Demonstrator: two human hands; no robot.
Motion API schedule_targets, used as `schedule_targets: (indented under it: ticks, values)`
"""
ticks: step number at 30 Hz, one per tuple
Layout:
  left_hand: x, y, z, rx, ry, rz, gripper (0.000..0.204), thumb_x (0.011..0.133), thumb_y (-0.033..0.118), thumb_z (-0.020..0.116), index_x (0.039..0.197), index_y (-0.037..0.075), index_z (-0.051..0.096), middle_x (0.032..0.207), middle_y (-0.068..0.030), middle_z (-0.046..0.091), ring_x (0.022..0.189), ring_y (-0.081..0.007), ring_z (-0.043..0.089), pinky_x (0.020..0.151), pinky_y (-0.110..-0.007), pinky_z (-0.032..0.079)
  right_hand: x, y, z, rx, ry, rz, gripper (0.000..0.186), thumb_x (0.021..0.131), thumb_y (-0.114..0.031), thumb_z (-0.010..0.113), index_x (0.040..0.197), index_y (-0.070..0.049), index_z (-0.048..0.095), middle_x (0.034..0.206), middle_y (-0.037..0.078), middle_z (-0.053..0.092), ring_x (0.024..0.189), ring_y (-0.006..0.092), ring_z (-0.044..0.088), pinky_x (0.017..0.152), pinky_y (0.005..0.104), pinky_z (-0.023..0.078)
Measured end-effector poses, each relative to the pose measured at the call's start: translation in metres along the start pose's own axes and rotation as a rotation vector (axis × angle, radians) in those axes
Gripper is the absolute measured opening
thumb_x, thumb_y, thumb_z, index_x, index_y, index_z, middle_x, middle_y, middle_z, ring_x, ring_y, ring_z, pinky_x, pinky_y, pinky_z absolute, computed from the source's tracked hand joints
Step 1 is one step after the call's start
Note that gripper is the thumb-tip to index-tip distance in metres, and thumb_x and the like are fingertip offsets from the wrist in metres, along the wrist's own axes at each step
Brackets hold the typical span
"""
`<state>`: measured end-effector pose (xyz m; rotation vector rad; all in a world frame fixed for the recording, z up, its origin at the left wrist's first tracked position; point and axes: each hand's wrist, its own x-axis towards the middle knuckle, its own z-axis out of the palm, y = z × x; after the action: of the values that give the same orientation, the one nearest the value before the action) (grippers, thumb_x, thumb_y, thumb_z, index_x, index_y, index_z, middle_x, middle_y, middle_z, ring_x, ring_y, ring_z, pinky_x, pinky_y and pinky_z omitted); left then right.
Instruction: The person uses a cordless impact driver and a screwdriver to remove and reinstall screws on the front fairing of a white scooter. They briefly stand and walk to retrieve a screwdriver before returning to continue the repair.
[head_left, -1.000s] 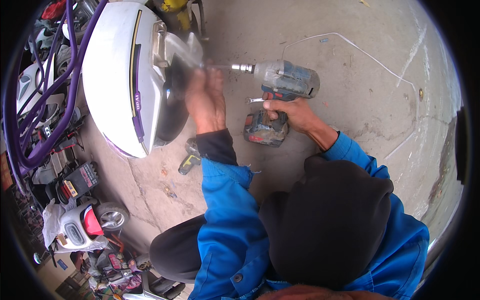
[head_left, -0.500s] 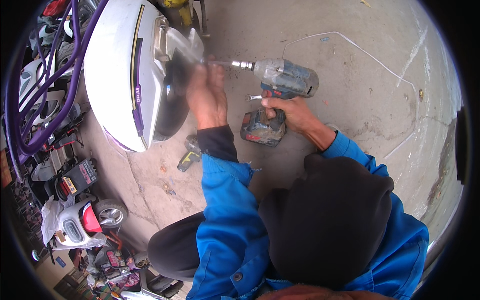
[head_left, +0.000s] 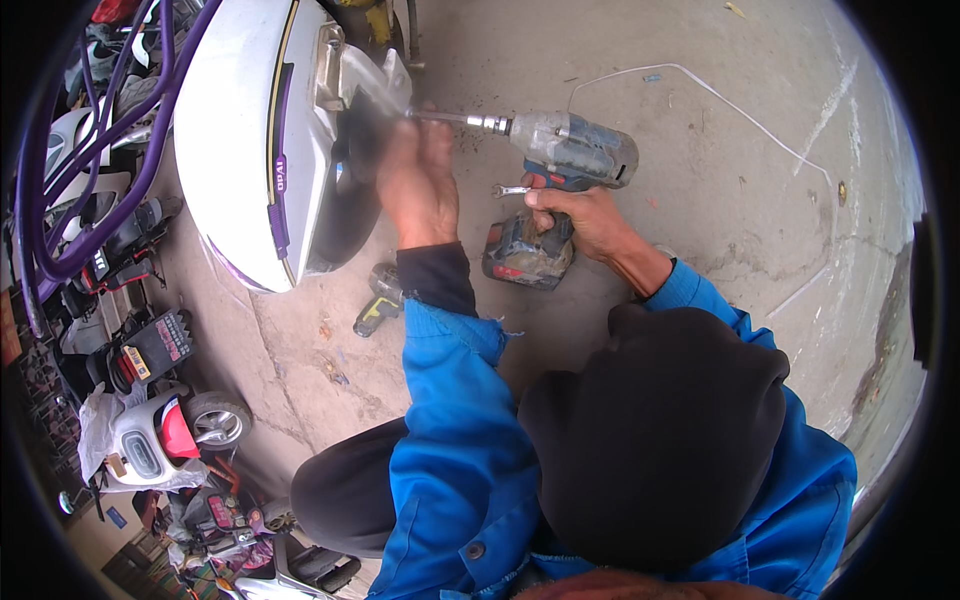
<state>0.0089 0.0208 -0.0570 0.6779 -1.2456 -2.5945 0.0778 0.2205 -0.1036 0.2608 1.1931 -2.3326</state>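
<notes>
My right hand (head_left: 565, 210) grips the handle of a grey-blue cordless impact driver (head_left: 560, 140), holding a small open-end wrench (head_left: 508, 190) along with it. The driver points left, its socket and shaft (head_left: 485, 122) reaching a clear-grey bracket (head_left: 370, 75) on a white curved scooter body panel (head_left: 225, 140) with purple and yellow striping. My left hand (head_left: 418, 180) is at the shaft's far end, beside the panel's dark underside (head_left: 345, 220). Its fingers are blurred, so I cannot tell what they hold. A second drill (head_left: 378, 310) with yellow-green trim lies below the panel.
Purple tube frames (head_left: 75, 250) and scooters (head_left: 150, 440) crowd the left side. A yellow object (head_left: 378, 20) stands at the top behind the panel. A thin white strip (head_left: 750, 110) lies on the concrete floor (head_left: 700, 230), which bears my dark-clad knee (head_left: 340, 490).
Both hands and the impact driver sit slightly higher in the picture, as do the panel and scooters. My left hand's fingers stay blurred at the shaft's end; my right hand keeps its grip.
</notes>
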Motion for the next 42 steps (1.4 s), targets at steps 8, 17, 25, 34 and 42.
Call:
schedule_targets:
  ticks: [8,17,25,34,42]
  values:
    - [0.001,-0.002,0.001,0.001,-0.023,0.001,0.032,0.113,0.015,0.050,0.136,-0.007,0.055,0.133,-0.0219,0.066,0.118,-0.0264,0.069,0.100,-0.038,0.062,0.002,-0.002,-0.007,0.005,-0.033,-0.002,0.013,0.091,-0.007,0.075,0.101,-0.005,0.066,0.078,0.000,0.061,0.069,0.0112,0.057,0.067,0.0307,0.047]
    - [0.001,-0.001,0.000,-0.013,-0.009,-0.009,0.031,0.113,0.015,0.052,0.135,-0.007,0.056,0.132,-0.0214,0.067,0.116,-0.0261,0.070,0.101,-0.039,0.061,0.003,-0.006,-0.006,0.001,-0.051,-0.018,0.009,0.091,-0.009,0.076,0.094,-0.006,0.068,0.076,0.001,0.063,0.068,0.0111,0.057,0.068,0.0298,0.046]
    - [0.001,-0.001,0.003,-0.007,-0.003,-0.008,0.031,0.113,0.015,0.051,0.135,-0.006,0.056,0.132,-0.0213,0.066,0.120,-0.0270,0.069,0.102,-0.039,0.061,0.010,0.001,-0.012,-0.019,-0.050,-0.009,0.010,0.091,-0.009,0.076,0.097,-0.005,0.068,0.078,0.001,0.063,0.068,0.0115,0.057,0.067,0.0299,0.046]
    - [0.000,0.000,0.003,0.014,0.012,-0.013,0.029,0.113,0.015,0.051,0.134,-0.005,0.057,0.133,-0.0202,0.066,0.120,-0.0266,0.068,0.102,-0.040,0.061,0.009,0.001,-0.008,0.056,-0.049,0.012,0.013,0.090,-0.006,0.076,0.098,-0.005,0.067,0.081,0.001,0.063,0.068,0.0121,0.058,0.066,0.0309,0.047]
    - [0.000,-0.002,0.004,0.003,-0.001,-0.024,0.030,0.113,0.014,0.050,0.134,-0.006,0.057,0.135,-0.0217,0.065,0.121,-0.0276,0.067,0.104,-0.041,0.060,0.010,0.000,-0.016,0.008,-0.032,0.019,0.020,0.090,-0.007,0.077,0.106,-0.003,0.068,0.084,0.001,0.064,0.071,0.0117,0.058,0.068,0.0305,0.048]
